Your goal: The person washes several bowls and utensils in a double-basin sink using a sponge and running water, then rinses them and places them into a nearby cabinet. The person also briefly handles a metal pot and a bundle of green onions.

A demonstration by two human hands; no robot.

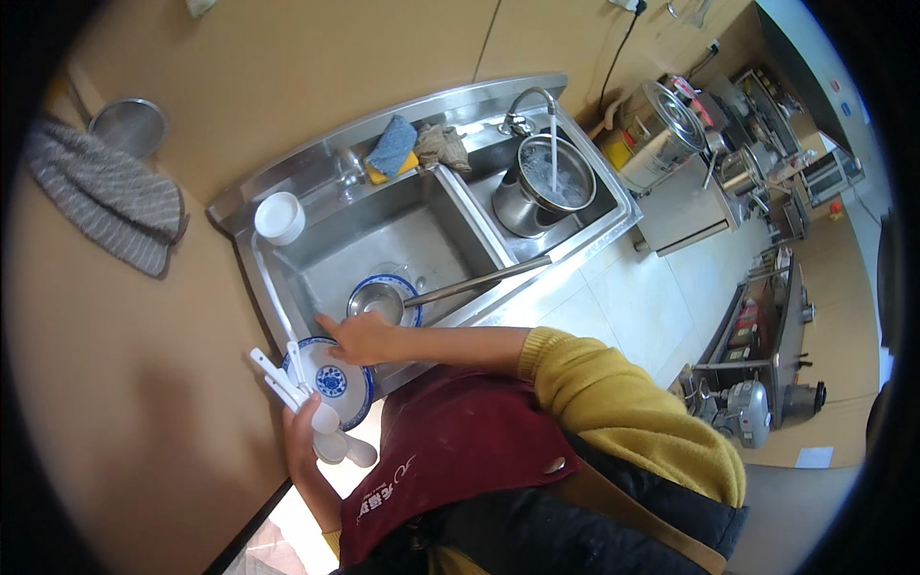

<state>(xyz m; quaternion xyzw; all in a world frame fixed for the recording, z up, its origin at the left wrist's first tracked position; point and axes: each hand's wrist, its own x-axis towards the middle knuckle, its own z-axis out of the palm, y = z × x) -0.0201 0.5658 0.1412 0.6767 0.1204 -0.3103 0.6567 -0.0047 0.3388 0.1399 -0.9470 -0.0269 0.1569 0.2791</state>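
Note:
My left hand [301, 431] is closed round several white spoons [327, 418], their handles pointing up and left, bowls hanging below the fingers. Behind the spoons, a white plate [356, 383] with a blue rim and blue flower centre overlaps the sink's near left corner. My right hand [364, 339] reaches across to the plate's upper rim and grips there, one finger stretched out to the left; its grip is partly hidden. Just beyond that hand, a long-handled metal ladle [460, 289] rests with its bowl over a blue-rimmed dish [414, 312] in the sink.
Water runs from the faucet [533, 93] into a metal pot [520, 208] in the right basin. Stacked white bowls [280, 218] stand on the sink's left ledge [245, 251]. A blue cloth [393, 146], yellow sponge [391, 171] and brown rag [442, 147] lie at the back.

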